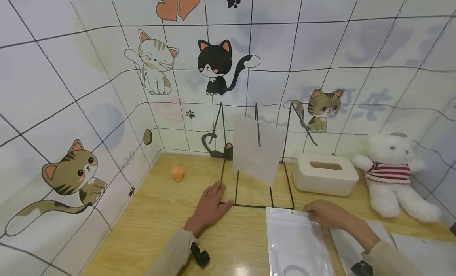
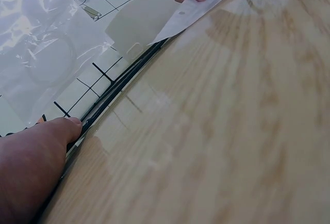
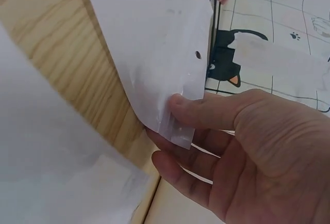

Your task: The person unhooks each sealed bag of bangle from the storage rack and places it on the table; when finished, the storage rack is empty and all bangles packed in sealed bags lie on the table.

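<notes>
1. Pouch (image 1: 295, 240), white, is over the table (image 1: 238, 244), near the wire rack (image 1: 249, 206).
2. Right hand (image 1: 325, 214) pinches its top right corner.
3. Left hand (image 1: 210, 207) lies outstretched and touches the rack at its front left corner.

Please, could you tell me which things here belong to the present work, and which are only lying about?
Likely in the job:
white bag, pinched by the right hand
black wire rack, touched by the left hand
hanging bag on the rack
flat white packets at right

Just lying about:
small orange object
tissue box
teddy bear
</notes>
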A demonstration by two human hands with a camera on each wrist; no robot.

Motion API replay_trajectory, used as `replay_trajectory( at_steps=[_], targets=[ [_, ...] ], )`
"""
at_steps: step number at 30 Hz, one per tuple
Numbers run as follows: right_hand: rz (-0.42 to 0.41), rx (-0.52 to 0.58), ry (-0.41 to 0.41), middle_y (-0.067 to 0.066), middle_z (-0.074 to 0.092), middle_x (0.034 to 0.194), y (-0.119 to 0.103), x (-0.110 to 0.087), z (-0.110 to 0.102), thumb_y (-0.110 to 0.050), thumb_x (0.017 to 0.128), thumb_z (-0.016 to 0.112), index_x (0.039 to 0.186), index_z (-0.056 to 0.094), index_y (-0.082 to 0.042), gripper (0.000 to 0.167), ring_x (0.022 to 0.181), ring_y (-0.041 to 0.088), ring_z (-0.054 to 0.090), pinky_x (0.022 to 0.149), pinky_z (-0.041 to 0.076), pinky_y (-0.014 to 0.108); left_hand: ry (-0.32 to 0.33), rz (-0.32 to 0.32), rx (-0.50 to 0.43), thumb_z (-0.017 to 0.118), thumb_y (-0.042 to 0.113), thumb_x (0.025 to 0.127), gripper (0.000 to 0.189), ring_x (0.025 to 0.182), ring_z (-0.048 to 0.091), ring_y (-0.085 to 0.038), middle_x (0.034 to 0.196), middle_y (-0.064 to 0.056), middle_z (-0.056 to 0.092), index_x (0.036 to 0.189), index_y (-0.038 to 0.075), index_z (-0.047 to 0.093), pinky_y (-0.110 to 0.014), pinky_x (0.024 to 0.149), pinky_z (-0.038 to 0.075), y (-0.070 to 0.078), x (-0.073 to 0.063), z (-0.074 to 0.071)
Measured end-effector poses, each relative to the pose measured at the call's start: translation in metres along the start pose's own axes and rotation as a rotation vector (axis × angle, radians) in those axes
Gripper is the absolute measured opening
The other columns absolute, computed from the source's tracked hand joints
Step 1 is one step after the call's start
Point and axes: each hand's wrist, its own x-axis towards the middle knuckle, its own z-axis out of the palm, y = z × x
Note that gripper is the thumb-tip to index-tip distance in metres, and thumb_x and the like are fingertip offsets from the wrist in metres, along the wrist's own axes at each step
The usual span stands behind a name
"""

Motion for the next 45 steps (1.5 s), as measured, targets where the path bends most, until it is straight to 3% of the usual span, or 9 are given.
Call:
replay_trajectory(
  at_steps=[5, 10, 18, 23, 27, 32, 45],
  targets=[
    [0.025, -0.09, 0.022, -0.008, 0.065, 0.081, 0.009, -0.002, -0.005, -0.001, 0.089, 0.066, 0.085, 0.067, -0.015, 0.015, 0.072, 0.001, 0.05, 0.061, 0.048, 0.03, 0.021, -0.008, -0.005, 0.047, 0.054, 0.102, 0.073, 0.151, 0.028, -0.03, 0.163, -0.015, 0.03, 0.153, 0.002, 0.039, -0.05, 0.124, 0.021, -0.001, 0.0, 0.004],
    [0.043, -0.165, 0.062, -0.002, 0.073, 0.091, 0.012, -0.007, -0.007, -0.003, 0.087, 0.069, 0.091, 0.072, -0.013, 0.012, 0.081, 0.012, 0.066, 0.07, 0.056, 0.038, 0.022, -0.022, 0.0, 0.046, 0.055, 0.102, 0.074, 0.152, 0.027, -0.029, 0.163, -0.013, 0.029, 0.153, 0.003, 0.038, -0.048, 0.124, 0.02, -0.002, 0.003, 0.005],
    [0.125, -0.122, 0.067, -0.008, 0.068, 0.084, 0.007, -0.018, -0.001, -0.005, 0.088, 0.069, 0.087, 0.07, -0.019, 0.014, 0.076, 0.002, 0.057, 0.063, 0.05, 0.033, -0.006, -0.016, -0.014, 0.046, 0.054, 0.102, 0.075, 0.153, 0.024, -0.028, 0.164, -0.013, 0.026, 0.155, 0.003, 0.035, -0.048, 0.125, 0.018, 0.001, 0.003, 0.0],
    [0.152, -0.15, 0.106, -0.006, 0.07, 0.091, 0.002, -0.02, 0.004, -0.005, 0.085, 0.072, 0.091, 0.072, -0.018, 0.014, 0.084, 0.012, 0.066, 0.071, 0.055, 0.037, -0.015, -0.017, -0.014, 0.046, 0.054, 0.102, 0.075, 0.153, 0.023, -0.029, 0.165, -0.013, 0.025, 0.155, 0.003, 0.034, -0.049, 0.125, 0.017, 0.002, 0.003, 0.0],
    [0.171, -0.158, 0.119, -0.002, 0.072, 0.1, -0.002, -0.019, 0.009, -0.003, 0.084, 0.072, 0.103, 0.074, -0.013, 0.02, 0.094, 0.023, 0.07, 0.079, 0.058, 0.041, -0.022, -0.018, -0.016, 0.046, 0.054, 0.102, 0.074, 0.153, 0.023, -0.028, 0.165, -0.013, 0.025, 0.155, 0.003, 0.034, -0.048, 0.126, 0.016, 0.002, 0.003, 0.0],
    [0.188, -0.143, 0.14, -0.004, 0.071, 0.099, -0.002, -0.017, 0.015, -0.001, 0.084, 0.072, 0.105, 0.07, -0.015, 0.026, 0.092, 0.019, 0.069, 0.074, 0.056, 0.038, -0.021, -0.016, -0.003, 0.046, 0.054, 0.102, 0.074, 0.153, 0.023, -0.028, 0.165, -0.012, 0.026, 0.155, 0.004, 0.035, -0.048, 0.126, 0.017, 0.0, 0.003, 0.001],
    [0.042, -0.246, 0.195, -0.006, 0.067, 0.096, -0.003, -0.015, 0.019, 0.005, 0.083, 0.071, 0.101, 0.073, -0.017, 0.028, 0.09, 0.019, 0.068, 0.075, 0.058, 0.037, -0.02, -0.017, -0.015, 0.047, 0.053, 0.102, 0.073, 0.153, 0.024, -0.029, 0.164, -0.013, 0.026, 0.154, 0.003, 0.035, -0.049, 0.126, 0.017, 0.001, 0.0, -0.002]
  ],
)
